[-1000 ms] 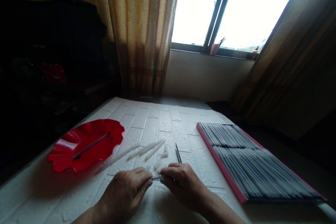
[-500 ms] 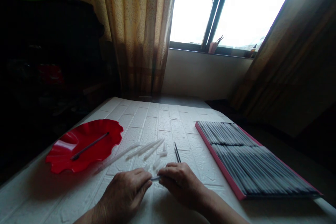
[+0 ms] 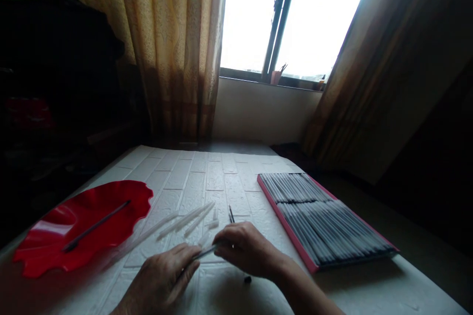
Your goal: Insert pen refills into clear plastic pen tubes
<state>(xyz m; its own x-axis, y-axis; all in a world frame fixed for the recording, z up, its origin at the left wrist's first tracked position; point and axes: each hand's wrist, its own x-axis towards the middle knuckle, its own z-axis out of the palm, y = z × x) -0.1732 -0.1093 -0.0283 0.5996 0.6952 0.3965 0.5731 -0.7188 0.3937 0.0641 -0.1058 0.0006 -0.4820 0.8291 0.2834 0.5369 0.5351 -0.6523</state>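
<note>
In front of me, my left hand (image 3: 162, 275) pinches one end of a slim grey pen (image 3: 205, 252) between thumb and fingers. My right hand (image 3: 251, 248) closes on the pen's other end, so a short length shows between the hands. A small black end piece (image 3: 247, 279) shows just below my right hand; I cannot tell whether it is held. Beyond my right hand, thin dark-tipped rods (image 3: 231, 214) lie on the table. Several translucent white tubes (image 3: 188, 219) are scattered past my left hand.
To the left, a wavy-rimmed red plate (image 3: 136, 197) holds one dark slim pen (image 3: 98, 225). A shallow pink box (image 3: 284, 224) packed with rows of grey pens (image 3: 332, 231) lies at the right. The table (image 3: 218, 182) has a white brick-patterned cover. Behind are curtains and a window.
The view has shifted, moving the plate and box left in the picture. My hands are slightly farther apart, showing more of the pen, now tilted. The black end piece has come into sight.
</note>
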